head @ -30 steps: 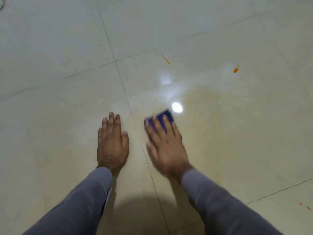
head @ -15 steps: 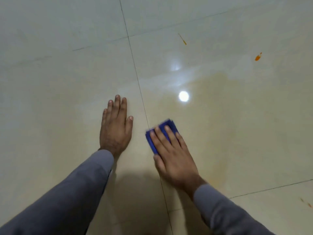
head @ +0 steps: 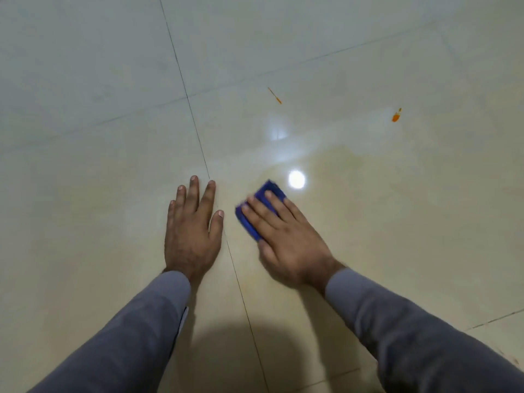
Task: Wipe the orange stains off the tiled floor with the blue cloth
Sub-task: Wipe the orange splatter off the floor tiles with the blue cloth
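Observation:
A folded blue cloth (head: 270, 191) lies on the glossy cream tiled floor (head: 397, 222). My right hand (head: 286, 239) presses flat on it with straight fingers and hides most of it. My left hand (head: 192, 231) rests flat on the floor left of a grout line, fingers spread, holding nothing. A thin orange streak (head: 275, 95) marks the tile beyond the cloth. An orange blob (head: 396, 116) sits farther right. Both stains lie well apart from the cloth.
Dark grout lines (head: 198, 137) cross the floor. A bright lamp reflection (head: 296, 179) shines just beyond the cloth. A damp sheen covers the tile around my right hand. My shadow (head: 226, 350) falls between my grey sleeves.
My right hand slid the cloth back towards me and then forward again. My left hand stayed planted on the floor. The view shifted a little.

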